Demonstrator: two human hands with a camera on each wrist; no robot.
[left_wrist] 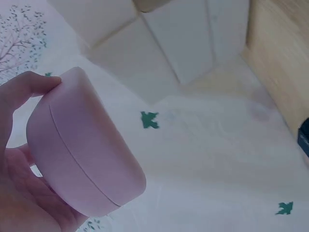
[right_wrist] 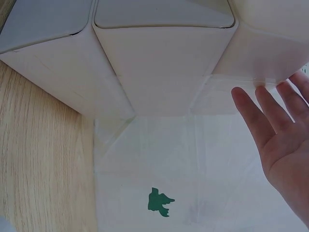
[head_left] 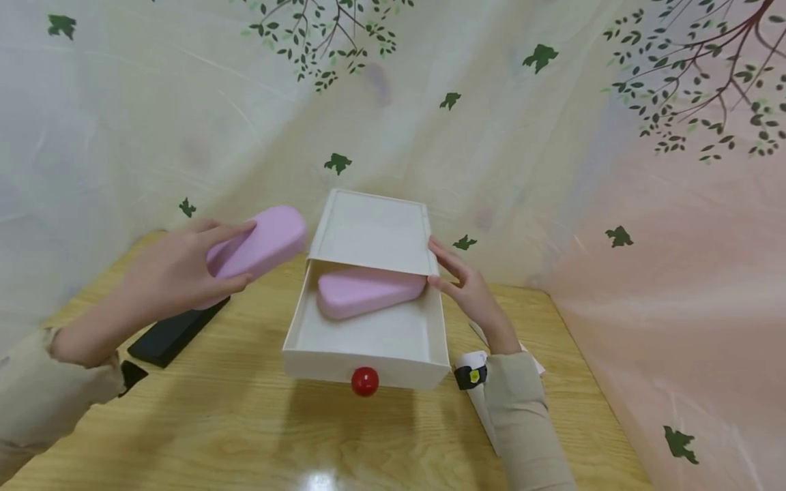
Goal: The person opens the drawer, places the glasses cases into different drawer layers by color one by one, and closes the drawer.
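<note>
1 printed sheet [head_left: 381, 129] as backdrop, 2 leafy branch prints along its top edge. 1 wood-grain table [head_left: 245, 409] below. On it, 1 white drawer box [head_left: 374, 232], drawer [head_left: 368, 368] pulled out toward the wearer. 2 hands, 2 beige sleeves. Left hand [head_left: 172, 266]: thumb and fingers clamped on a pink case [head_left: 270, 239], raised left of the box, apart from it. Right hand [head_left: 469, 293]: fingers straight and spread, thumb apart, tips at the box's right side. Pink cases: 2 total. Second pink case [head_left: 368, 293] lies at an angle in the drawer, far edge under the box top. 1 black slab [head_left: 178, 334] on the table near the left forearm. 1 black band [head_left: 471, 375] on a white piece beside the right sleeve; can't tell what it is. 8 green marks visible whole on the sheet, head view. 1 red knob [head_left: 365, 382] on the drawer front.
</note>
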